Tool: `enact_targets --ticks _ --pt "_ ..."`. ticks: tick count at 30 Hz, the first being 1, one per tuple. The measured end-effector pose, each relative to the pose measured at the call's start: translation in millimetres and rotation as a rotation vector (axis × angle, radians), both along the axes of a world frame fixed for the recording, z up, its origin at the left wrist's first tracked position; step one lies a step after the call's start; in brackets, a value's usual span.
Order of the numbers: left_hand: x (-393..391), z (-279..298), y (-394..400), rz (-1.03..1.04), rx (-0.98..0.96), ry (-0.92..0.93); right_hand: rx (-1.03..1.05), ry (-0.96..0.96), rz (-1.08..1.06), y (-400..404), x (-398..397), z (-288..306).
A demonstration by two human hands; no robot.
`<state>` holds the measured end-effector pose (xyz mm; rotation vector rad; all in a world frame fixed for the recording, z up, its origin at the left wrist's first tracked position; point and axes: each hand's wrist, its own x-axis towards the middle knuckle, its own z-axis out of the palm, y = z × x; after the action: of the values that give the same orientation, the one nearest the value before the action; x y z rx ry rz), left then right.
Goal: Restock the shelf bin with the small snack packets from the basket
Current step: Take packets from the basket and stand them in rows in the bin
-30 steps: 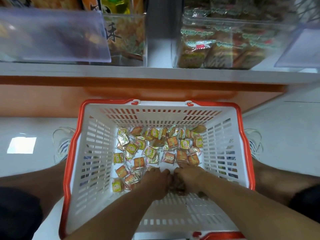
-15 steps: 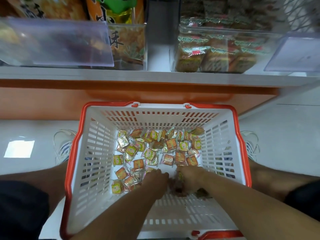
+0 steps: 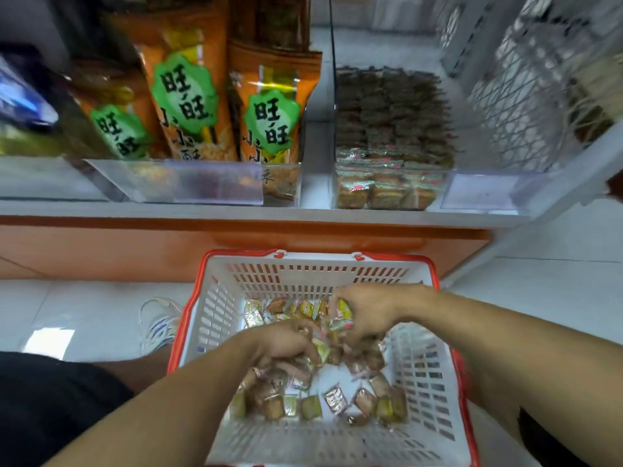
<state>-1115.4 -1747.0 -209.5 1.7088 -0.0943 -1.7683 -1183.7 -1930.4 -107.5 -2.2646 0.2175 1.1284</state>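
scooping is where this is at: both hands are down in the basket (image 3: 215, 318) gathering up a load of the small snack packets (image 3: 332, 401), so the pickup step, not the drop-off. none of this load has reached the shelf bin (image 3: 387, 183) yet as far as i can see.

left hand (image 3: 286, 345) is curled over with the fingers bent in, bunched around a clump of packets near the middle of the basket. looks like a loose cupped hold rather than a tight fist, a few wrappers poking out at the fingertips. right hand (image 3: 367, 311) sits a bit higher and further back, fingers also curled, with a couple of bright packets pinched against the palm side. the two hands are nearly touching, kind of pressing the pile between them. it's motion-blurred so i can't tell exactly how many each has.

plenty of packets left loose on the basket floor, mostly toward the near side. the bin with similar little packs is on the shelf straight above the basket, already partly full, clear front.

next move imo: lift both hands together, keep them cupped so nothing slips out, clear the basket rim and go up over the bin's front wall before letting go. loose slippery wrappers are likely to spill if the hands separate early.
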Motion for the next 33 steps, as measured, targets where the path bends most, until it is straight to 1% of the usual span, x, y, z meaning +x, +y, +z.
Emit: enact_targets --ticks 3,5,7,10,12,14,16,19,21,23,25,30,33 --pt "17.5 55.6 -8.4 0.148 -0.215 0.179 0.126 -0.156 -0.159 -2.5 0.9 72.7" --pt "24.0 97.7 -16.2 0.252 -0.33 0.247 0.189 -0.246 -0.239 -3.9 -3.0 112.1" --pt "26.5 137.4 -22.6 0.307 -0.424 0.242 0.205 -0.335 -0.298 -7.0 -5.3 143.3" --pt "32.9 188.7 -25.7 0.338 -0.49 0.242 0.251 -0.43 -0.371 -12.9 -8.3 176.2" --pt "38.6 213.0 -23.6 0.353 -0.509 0.246 0.302 -0.466 -0.414 -16.1 -10.5 188.0" --pt "42.3 230.0 -19.9 0.365 -0.554 0.262 0.417 -0.466 -0.488 -18.5 -11.8 192.0" --pt "42.4 240.7 -15.9 0.351 -0.623 0.254 0.57 -0.424 -0.578 -17.7 -10.5 190.6" --pt "36.6 245.7 -15.8 0.336 -0.677 0.149 0.678 -0.385 -0.694 -14.1 -5.5 184.4" --pt "28.8 245.6 -23.2 0.362 -0.659 0.029 0.706 -0.382 -0.762 -12.0 -2.1 180.0" --pt "21.4 245.6 -34.0 0.402 -0.633 -0.083 0.692 -0.407 -0.812 -12.1 -0.1 177.3" --pt "17.7 244.3 -42.0 0.459 -0.628 -0.135 0.712 -0.413 -0.83 -11.9 1.0 175.9" --pt "18.1 239.9 -43.5 0.525 -0.616 -0.104 0.773 -0.362 -0.872 -6.4 3.0 170.5" --pt "19.4 240.0 -44.3 0.518 -0.62 -0.042 0.911 -0.265 -0.908 -10.6 4.4 171.9"
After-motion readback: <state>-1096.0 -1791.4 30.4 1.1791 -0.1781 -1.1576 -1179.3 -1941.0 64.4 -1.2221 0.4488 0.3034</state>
